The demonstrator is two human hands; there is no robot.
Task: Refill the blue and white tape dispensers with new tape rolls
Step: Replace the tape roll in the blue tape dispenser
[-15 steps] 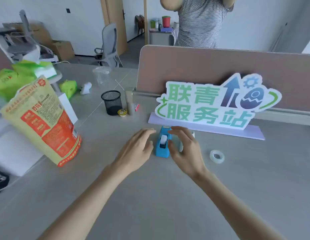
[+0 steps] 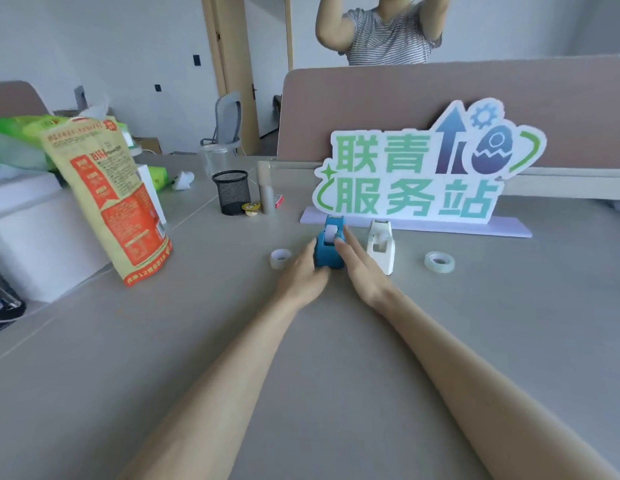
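The blue tape dispenser (image 2: 331,252) stands on the grey desk in front of the sign, with a pale roll showing in its top. My left hand (image 2: 301,273) holds it from the left and near side, thumb against its back. My right hand (image 2: 358,268) lies along its right side with straight fingers, one fingertip touching the roll. The white tape dispenser (image 2: 381,245) stands upright just right of my right hand. One clear tape roll (image 2: 280,258) lies flat left of my left hand, and another tape roll (image 2: 439,261) lies further right.
A standing sign (image 2: 422,174) on a lilac base is right behind the dispensers. At the left are a large yellow-and-red bag (image 2: 111,199), a black mesh pen cup (image 2: 231,192) and white boxes (image 2: 41,237). A person in a striped shirt stands behind the partition (image 2: 440,91).
My left hand has closed in on the blue dispenser and my right fingers have straightened along its side. The white dispenser and the left tape roll are now uncovered.
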